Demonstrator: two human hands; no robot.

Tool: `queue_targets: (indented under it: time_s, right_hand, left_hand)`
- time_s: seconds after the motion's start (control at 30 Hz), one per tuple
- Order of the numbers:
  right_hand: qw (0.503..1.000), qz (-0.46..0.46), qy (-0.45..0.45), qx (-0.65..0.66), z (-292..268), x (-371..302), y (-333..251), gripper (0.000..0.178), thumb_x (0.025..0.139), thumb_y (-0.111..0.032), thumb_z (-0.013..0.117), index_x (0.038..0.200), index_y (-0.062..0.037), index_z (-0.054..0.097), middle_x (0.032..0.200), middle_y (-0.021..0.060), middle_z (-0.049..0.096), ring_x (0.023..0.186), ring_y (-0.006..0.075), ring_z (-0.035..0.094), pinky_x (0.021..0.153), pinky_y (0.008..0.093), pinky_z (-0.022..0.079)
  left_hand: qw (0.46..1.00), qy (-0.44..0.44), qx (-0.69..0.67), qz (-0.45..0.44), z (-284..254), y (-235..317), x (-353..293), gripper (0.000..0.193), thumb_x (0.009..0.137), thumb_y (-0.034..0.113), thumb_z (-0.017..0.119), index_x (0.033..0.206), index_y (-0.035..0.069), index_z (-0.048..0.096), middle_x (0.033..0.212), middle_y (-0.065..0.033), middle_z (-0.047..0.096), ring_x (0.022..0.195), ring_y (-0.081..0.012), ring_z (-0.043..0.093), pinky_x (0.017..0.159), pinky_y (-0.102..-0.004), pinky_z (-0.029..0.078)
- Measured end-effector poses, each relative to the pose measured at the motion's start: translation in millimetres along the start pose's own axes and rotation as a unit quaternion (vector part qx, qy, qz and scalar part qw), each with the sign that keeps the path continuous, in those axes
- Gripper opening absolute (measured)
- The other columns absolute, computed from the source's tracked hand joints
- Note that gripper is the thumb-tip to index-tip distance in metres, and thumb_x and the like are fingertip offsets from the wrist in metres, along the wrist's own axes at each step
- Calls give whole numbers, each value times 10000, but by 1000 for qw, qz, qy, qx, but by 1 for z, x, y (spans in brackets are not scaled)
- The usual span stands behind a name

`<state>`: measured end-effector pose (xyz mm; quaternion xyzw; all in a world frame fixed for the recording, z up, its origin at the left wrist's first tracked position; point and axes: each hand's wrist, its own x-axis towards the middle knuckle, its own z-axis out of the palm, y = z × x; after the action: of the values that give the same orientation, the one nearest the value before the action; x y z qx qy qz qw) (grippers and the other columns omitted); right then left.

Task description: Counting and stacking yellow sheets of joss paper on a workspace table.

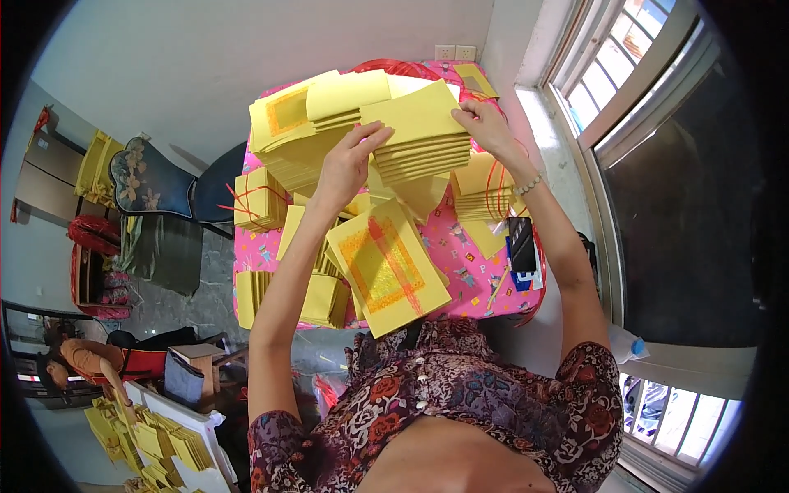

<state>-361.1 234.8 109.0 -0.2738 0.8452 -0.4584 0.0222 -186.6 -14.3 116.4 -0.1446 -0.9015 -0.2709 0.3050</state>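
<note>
Over the far middle of the table, a stack of folded yellow paper (421,135) is held up between my two hands. My left hand (347,163) grips its left edge, fingers bent over the top. On the right edge, my right hand (485,128) pinches the upper corner with thumb and fingers. Behind my left hand stands a taller pile of yellow paper (288,152), its top sheet printed with an orange square. Closer to me lies yellow paper (388,267) with an orange and gold print and a red streak. A red-tied yellow bundle (481,193) sits below my right hand.
Pink patterned cloth (467,283) covers the table. A black phone (521,244) lies by its right edge, near the window (608,74). Another tied bundle (261,201) stands at the left edge. A chair (156,181) is left; a person (90,357) works beyond, beside more yellow paper.
</note>
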Motion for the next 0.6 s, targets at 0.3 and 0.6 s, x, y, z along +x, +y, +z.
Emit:
queue_targets:
  time_s: [0.3,0.6]
  right_hand:
    - [996,-12,40,-82,7,-14,-3,407,912,-340,669,1107,15,642,833,72,637,775,153,599,712,309,477]
    - [998,44,24,25,-2,-8,2,539,915,-466,640,1160,13,608,918,131,671,849,222,653,746,347,504]
  left_hand:
    - [993,-46,104,30,-3,5,-4,586,781,-126,534,1282,160,640,1250,-79,659,1056,-302,621,901,-385,546]
    - [999,-17,11,-28,-4,17,-11,734,747,-152,462,1438,91,439,1416,-139,520,1103,-336,556,935,-423,518]
